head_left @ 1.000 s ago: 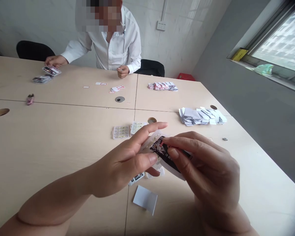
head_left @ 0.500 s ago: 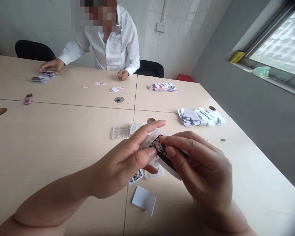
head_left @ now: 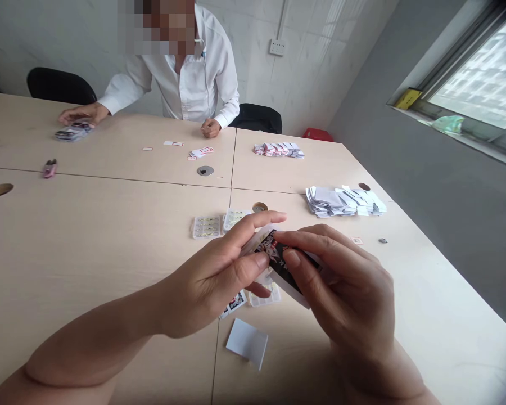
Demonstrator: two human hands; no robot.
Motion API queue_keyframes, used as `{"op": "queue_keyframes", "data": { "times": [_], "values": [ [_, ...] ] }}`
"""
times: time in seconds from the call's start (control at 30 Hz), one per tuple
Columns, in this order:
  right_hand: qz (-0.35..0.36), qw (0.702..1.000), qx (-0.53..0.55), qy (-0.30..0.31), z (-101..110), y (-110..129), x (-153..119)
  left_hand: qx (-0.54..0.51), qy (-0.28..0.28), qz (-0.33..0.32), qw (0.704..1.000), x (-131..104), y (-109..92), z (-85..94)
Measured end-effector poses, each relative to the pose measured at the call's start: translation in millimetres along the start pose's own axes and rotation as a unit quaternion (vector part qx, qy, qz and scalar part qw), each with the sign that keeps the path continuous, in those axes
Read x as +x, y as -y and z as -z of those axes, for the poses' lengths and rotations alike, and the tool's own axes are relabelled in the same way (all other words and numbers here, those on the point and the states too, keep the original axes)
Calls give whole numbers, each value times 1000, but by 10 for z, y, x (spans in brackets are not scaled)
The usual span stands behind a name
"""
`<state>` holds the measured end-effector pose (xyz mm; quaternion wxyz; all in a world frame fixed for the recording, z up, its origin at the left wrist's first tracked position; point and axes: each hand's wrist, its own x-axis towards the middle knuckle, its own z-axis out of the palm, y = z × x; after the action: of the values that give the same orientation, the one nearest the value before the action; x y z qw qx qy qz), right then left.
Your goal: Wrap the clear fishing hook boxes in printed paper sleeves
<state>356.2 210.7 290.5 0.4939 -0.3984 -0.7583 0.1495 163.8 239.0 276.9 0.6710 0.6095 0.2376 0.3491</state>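
Between my hands is a clear plastic box with a black printed label [head_left: 284, 267] on its upper face. My left hand [head_left: 211, 281] grips the box, thumb on top and fingers beneath and behind. My right hand [head_left: 354, 287] is closed on the label's right part, with thumb and index finger pressed to its surface. Whether the label is fully stuck down cannot be seen. Below the box, another clear box [head_left: 266, 295] with small yellowish pieces lies partly hidden, beside several printed labels [head_left: 236, 302]. A folded white paper [head_left: 248, 342] rests nearer to me.
Filled clear boxes [head_left: 206, 226] sit beyond my left hand. A pile of white papers [head_left: 341, 201] and a red-edged stack [head_left: 278, 149] lie to the right. Across the table, a person in a white shirt [head_left: 189, 84] touches stacked boxes [head_left: 72, 131]. Pink snips [head_left: 49, 168] lie left.
My right hand has shifted very slightly left along the label, while my left hand keeps its grip. The other person's hand at the stacked boxes has moved a little to the left.
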Motion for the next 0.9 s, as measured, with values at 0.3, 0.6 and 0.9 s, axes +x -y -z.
{"op": "queue_keyframes", "data": {
  "times": [0.3, 0.6, 0.9],
  "values": [
    [4, 1000, 2, 0, 4, -8, 12, 6, -4, -4, 1000, 9, 0, -3],
    [3, 1000, -1, 1, 5, -10, 17, 6, -1, -20, 1000, 4, -8, 2],
    [8, 1000, -2, -1, 7, -13, 12, 4, -1, -23, 1000, -4, -6, -1]
  ]
}}
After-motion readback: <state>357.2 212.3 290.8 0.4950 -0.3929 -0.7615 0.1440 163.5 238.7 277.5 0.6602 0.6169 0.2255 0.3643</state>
